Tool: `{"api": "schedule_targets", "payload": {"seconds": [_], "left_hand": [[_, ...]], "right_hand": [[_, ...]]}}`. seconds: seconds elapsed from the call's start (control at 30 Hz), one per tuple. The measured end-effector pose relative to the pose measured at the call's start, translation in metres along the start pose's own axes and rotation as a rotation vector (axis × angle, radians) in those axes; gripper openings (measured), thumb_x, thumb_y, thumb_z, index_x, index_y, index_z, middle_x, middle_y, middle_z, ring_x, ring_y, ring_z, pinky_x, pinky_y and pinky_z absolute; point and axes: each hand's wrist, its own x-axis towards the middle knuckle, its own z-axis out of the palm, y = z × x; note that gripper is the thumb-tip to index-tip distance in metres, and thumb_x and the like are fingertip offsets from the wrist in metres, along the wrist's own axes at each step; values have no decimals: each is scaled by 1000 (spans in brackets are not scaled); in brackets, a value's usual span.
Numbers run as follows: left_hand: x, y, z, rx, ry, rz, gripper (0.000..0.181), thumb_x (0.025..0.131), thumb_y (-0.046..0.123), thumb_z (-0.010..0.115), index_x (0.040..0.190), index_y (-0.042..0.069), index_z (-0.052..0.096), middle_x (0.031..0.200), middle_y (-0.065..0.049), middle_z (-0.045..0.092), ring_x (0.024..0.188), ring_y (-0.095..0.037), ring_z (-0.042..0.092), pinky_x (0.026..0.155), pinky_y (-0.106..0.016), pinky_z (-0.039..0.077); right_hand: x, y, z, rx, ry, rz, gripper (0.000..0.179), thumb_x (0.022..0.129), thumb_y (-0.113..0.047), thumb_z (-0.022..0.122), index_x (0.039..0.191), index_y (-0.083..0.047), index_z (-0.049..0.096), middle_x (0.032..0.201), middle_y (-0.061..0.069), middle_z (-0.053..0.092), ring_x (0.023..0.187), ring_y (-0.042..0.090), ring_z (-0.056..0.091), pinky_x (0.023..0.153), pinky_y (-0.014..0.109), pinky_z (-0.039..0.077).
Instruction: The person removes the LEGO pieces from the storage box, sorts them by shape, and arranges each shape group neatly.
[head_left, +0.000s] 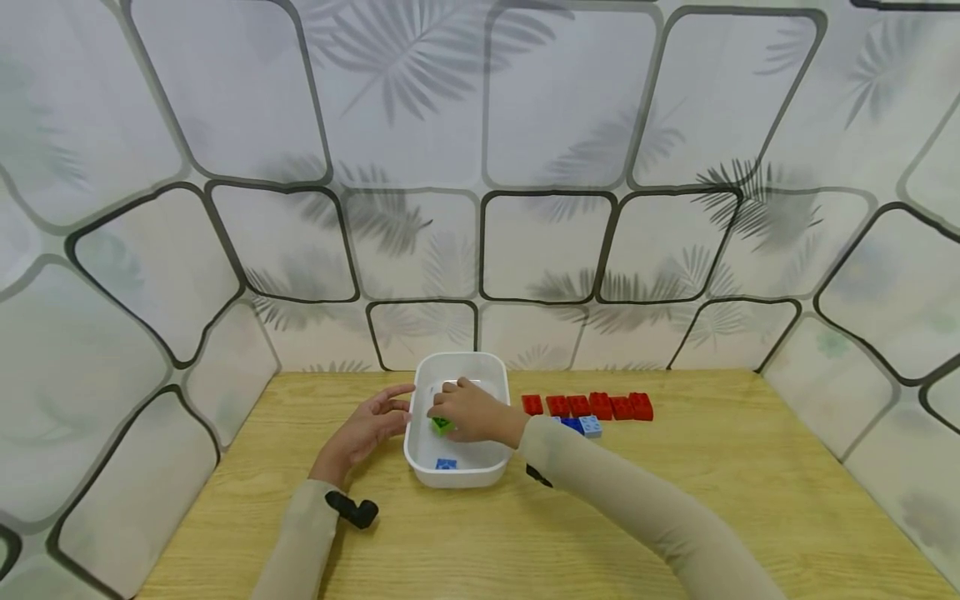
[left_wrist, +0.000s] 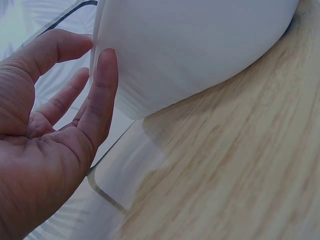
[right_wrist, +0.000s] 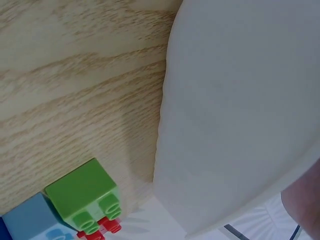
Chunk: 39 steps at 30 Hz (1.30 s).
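Observation:
A white plastic bin (head_left: 457,477) stands on the wooden table. My left hand (head_left: 377,423) is at its left side, thumb and fingers loosely spread, fingertips right at the rim; the left wrist view shows the same hand (left_wrist: 65,115) against the bin wall (left_wrist: 190,45). Over the inside of the bin is my right hand (head_left: 471,412), fingers curled down and pinching a green toy building brick (head_left: 442,426), which they partly cover. A blue brick (head_left: 446,463) lies on the bin floor towards the front. In the right wrist view the bin's wall (right_wrist: 240,100) hides most of that hand.
Right of the bin, several red bricks (head_left: 578,406) form a row at the back of the table (head_left: 697,467). In front of them lie blue bricks (head_left: 591,427), partly behind the right sleeve. Another green brick (right_wrist: 82,190) sits beside the bin. A patterned cloth wall (head_left: 547,250) encloses the table.

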Motion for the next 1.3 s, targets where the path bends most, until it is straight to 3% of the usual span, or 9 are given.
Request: {"api": "schedule_targets", "payload": {"seconds": [0.37, 0.63, 0.8, 1.3], "left_hand": [[0, -1, -1, 3, -18, 23, 64, 101, 2, 57, 158, 1, 28, 127, -14, 55, 110, -14, 63, 95, -30, 57], [-1, 0, -1, 5, -16, 20, 64, 101, 4, 57, 158, 1, 29, 124, -9, 57, 110, -13, 62, 95, -30, 57], [0, -1, -1, 2, -3, 18, 64, 101, 2, 57, 158, 1, 29, 121, -7, 56, 108, -12, 62, 93, -29, 58], [1, -2, -1, -4, -6, 13, 64, 101, 2, 57, 158, 0, 29, 123, -11, 55, 107, -15, 63, 93, -30, 58]], "right_hand": [[1, 2, 6, 8, 20, -18, 37, 90, -26, 77, 126, -23, 71, 117, -4, 71, 105, 15, 58, 88, 33, 46], [6, -2, 10, -25, -5, -7, 38, 91, -22, 75, 128, -25, 71, 116, -6, 71, 102, 13, 58, 90, 32, 47], [4, -5, 9, -63, 7, -8, 30, 91, -20, 74, 121, -25, 74, 111, -6, 71, 100, 14, 58, 87, 32, 47], [-7, 0, 7, -143, -42, -20, 34, 92, -16, 73, 124, -25, 72, 113, -6, 69, 103, 13, 57, 93, 34, 49]]}}
